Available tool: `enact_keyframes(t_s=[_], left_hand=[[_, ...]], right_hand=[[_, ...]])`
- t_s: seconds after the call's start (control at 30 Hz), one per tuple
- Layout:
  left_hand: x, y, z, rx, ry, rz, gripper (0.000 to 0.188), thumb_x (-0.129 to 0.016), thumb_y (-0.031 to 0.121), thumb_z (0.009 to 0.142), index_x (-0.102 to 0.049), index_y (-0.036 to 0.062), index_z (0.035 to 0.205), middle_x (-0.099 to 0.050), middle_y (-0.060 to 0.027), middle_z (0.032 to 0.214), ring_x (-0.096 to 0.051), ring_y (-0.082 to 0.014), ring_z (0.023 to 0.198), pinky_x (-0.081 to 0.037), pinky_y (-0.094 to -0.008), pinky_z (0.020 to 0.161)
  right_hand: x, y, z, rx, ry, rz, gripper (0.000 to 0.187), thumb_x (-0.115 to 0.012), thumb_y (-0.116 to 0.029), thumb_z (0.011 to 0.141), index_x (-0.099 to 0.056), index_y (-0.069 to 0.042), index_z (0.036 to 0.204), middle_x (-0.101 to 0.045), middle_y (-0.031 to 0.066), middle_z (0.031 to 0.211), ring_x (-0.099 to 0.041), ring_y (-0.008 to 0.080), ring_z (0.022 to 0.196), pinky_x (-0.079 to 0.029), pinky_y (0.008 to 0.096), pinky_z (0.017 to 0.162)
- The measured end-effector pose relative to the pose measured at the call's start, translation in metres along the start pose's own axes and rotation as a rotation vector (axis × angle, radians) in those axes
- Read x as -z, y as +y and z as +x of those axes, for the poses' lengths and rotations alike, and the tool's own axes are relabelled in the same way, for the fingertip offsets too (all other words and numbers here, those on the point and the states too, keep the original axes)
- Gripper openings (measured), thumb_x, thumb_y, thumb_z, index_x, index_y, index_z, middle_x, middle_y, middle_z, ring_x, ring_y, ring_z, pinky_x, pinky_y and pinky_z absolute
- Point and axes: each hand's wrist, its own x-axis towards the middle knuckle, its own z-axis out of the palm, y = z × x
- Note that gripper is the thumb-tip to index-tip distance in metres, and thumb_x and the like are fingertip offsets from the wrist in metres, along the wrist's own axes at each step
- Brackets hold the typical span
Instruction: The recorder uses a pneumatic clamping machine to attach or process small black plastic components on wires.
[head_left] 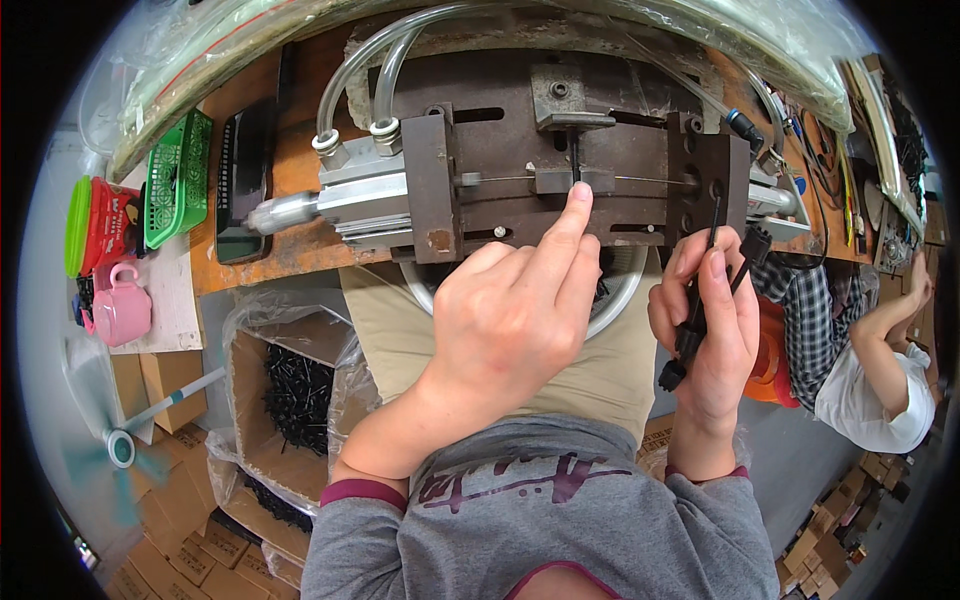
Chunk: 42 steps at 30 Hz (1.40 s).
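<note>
My left hand (515, 305) reaches over the fixture with its index finger stretched out. The fingertip touches the lower end of a thin black rod-like part (575, 155), which lies across a small metal block (545, 182) at the middle of the fixture. The other fingers are bent, and the thumb is hidden. At the fixture's right end, my right hand (715, 335) is closed around several black plastic parts (690, 335) with thin stems and thicker notched heads. One slim stem points up past the fingers.
The brown metal fixture (430, 180) has a silver air cylinder (365, 205) with clear hoses on its left. Black parts fill a plastic-lined carton (300, 400) below. Green basket (178, 180) and pink cup (122, 308) stand left. Another person (880, 390) sits at right, near a fan-free aisle of cartons.
</note>
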Motion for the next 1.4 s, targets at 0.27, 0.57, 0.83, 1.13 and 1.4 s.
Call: enact_keyframes(t_s=[0.27, 0.57, 0.83, 1.13, 1.4], left_hand=[[0.014, 0.011, -0.003, -0.109, 0.056, -0.536, 0.037, -0.085, 0.013, 0.065, -0.074, 0.0041, 0.099, -0.071, -0.0077, 0.099, -0.069, -0.0183, 0.073, -0.052, -0.0269, 0.057], [0.019, 0.001, -0.007, 0.040, 0.073, -0.472, 0.028, -0.080, 0.000, 0.065, -0.072, 0.0016, 0.092, -0.070, -0.0115, 0.110, -0.069, -0.0232, 0.079, -0.056, -0.0314, 0.070], [0.011, -0.003, 0.004, -0.025, -0.078, -0.048, 0.029, -0.078, 0.006, 0.070, -0.068, 0.0026, 0.097, -0.068, -0.0116, 0.122, -0.066, -0.0173, 0.069, -0.052, -0.0274, 0.061], [0.017, -0.005, 0.004, -0.033, -0.082, -0.215, 0.032, -0.081, 0.017, 0.072, -0.071, 0.0059, 0.101, -0.070, -0.0073, 0.118, -0.065, -0.0152, 0.066, -0.048, -0.0262, 0.054], [0.017, 0.015, -0.010, -0.239, -0.058, -0.558, 0.033, -0.078, 0.017, 0.072, -0.074, 0.0032, 0.102, -0.068, -0.0094, 0.098, -0.068, -0.0196, 0.073, -0.055, -0.0277, 0.058]], right_hand=[[-0.013, 0.018, 0.001, 0.085, -0.008, -0.128, 0.018, -0.042, -0.020, 0.107, -0.049, -0.005, 0.100, -0.051, 0.0009, 0.077, -0.043, 0.0053, 0.066, -0.035, 0.0209, 0.059], [0.000, 0.008, 0.007, -0.020, -0.065, -0.018, 0.029, -0.035, -0.029, 0.109, -0.048, -0.005, 0.099, -0.040, -0.0011, 0.064, -0.031, 0.0043, 0.051, -0.023, 0.0205, 0.044], [-0.002, 0.008, 0.004, -0.010, -0.084, 0.018, 0.029, -0.034, -0.029, 0.109, -0.047, -0.005, 0.098, -0.038, -0.0008, 0.064, -0.029, 0.0046, 0.049, -0.022, 0.0208, 0.044], [0.001, 0.009, 0.003, 0.096, -0.019, 0.145, 0.029, -0.033, -0.029, 0.109, -0.042, -0.007, 0.093, -0.039, 0.0021, 0.072, -0.026, 0.0054, 0.049, -0.022, 0.0212, 0.043], [-0.018, 0.013, 0.007, 0.014, 0.002, 0.347, 0.034, -0.031, -0.039, 0.109, -0.040, -0.010, 0.095, -0.037, 0.0025, 0.073, -0.028, 0.0080, 0.048, -0.024, 0.0238, 0.045]])
